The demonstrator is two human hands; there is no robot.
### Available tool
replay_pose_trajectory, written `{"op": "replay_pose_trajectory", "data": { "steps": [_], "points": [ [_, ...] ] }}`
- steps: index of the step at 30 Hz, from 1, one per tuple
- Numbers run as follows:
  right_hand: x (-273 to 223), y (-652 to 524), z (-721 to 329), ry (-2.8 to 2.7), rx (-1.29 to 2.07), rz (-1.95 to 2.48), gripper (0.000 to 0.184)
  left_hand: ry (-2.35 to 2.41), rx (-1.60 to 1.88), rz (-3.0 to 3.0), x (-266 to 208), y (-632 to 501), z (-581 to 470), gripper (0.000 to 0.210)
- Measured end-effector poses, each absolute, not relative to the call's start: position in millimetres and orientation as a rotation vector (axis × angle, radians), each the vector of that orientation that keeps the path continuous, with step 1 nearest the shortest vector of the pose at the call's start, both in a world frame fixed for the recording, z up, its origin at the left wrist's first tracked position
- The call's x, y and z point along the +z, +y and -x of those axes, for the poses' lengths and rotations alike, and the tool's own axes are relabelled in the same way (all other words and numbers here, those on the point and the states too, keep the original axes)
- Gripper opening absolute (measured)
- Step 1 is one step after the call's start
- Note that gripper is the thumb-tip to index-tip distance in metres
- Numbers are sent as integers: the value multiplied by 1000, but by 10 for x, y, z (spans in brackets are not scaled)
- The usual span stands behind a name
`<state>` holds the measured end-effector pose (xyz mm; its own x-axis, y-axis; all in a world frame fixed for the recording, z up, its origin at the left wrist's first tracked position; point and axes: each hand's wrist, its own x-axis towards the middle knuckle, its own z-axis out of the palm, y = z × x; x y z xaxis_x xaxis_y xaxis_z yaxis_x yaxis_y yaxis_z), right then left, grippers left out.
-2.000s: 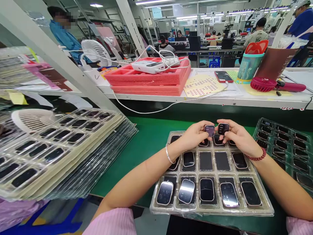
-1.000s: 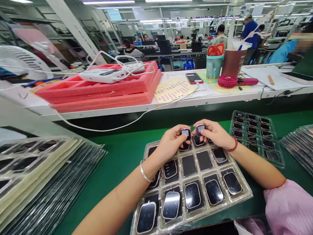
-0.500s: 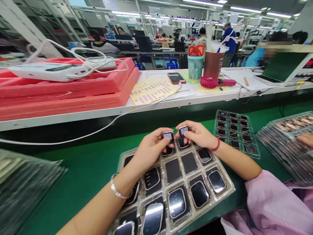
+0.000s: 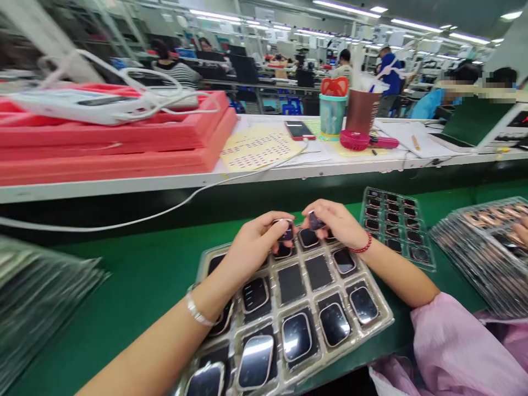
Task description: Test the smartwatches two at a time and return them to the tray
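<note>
The left hand point(image 4: 256, 242), in the middle of the picture, is curled nearly closed. It pinches a dark watch point(image 4: 284, 230), with the thumb lying over the top and the fingers behind. The right hand point(image 4: 336, 223), just to the right of it, is curled closed too. It has another watch point(image 4: 315, 221) between its thumb and fingers. The two watches are near each other and not touching.

Both hands are over the back edge of a clear tray point(image 4: 273, 280), which sits low in the middle of the picture. Its pockets hold more watches, shiny and black with light rims. Two pockets in the middle row show flat dark pads point(image 4: 291, 281).

A silver bracelet point(image 4: 198, 309) is on the left wrist, and a string of red beads point(image 4: 363, 243) is on the right one.

To the right, on the green table point(image 4: 136, 308), lies a second tray point(image 4: 391, 228) full of dark watches. Next to it, at the right edge, is a stack of trays point(image 4: 462, 269), with part of someone else's hand point(image 4: 522, 231) on it. Another stack point(image 4: 45, 308), blurry, is at the lower left.
</note>
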<state>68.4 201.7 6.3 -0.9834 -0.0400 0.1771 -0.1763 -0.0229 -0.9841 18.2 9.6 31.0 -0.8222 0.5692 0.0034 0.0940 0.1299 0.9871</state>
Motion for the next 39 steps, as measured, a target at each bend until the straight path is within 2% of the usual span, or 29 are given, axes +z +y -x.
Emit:
{"op": "replay_pose_trajectory", "data": {
  "steps": [3,8,10,13,15,19,21,25,31,33,36,39],
  "points": [
    [59,2006,-704,-2143,2101,-261,29,1970,1814,-672,230,96,-150,31],
    [61,1990,-715,-2221,2101,-308,54,2009,1859,-772,105,84,-65,44],
    [64,1992,-724,-2231,2121,-289,51,2024,1837,-786,101,77,-63,37],
    [69,2003,-737,-2238,2059,-214,34,1970,1810,-772,100,67,-76,25],
    [72,2006,-742,-2256,1976,-201,25,1981,1783,-750,82,65,-79,31],
    [79,1997,-741,-2259,1991,-273,33,2051,1777,-748,53,70,-69,48],
    [80,1994,-741,-2259,2049,-314,37,2050,1809,-753,65,72,-67,42],
    [67,1998,-742,-2290,2072,-367,34,2009,1831,-738,101,67,-73,26],
    [40,1995,-729,-2229,2112,-392,55,2000,1826,-774,86,73,-91,58],
    [48,1995,-730,-2232,2122,-364,51,1964,1830,-762,96,76,-98,55],
    [61,2007,-731,-2197,2203,-276,29,1959,1811,-674,136,75,-109,33],
    [50,2022,-716,-2118,2267,-234,28,1971,1809,-595,181,72,-119,38]
  ]
}}
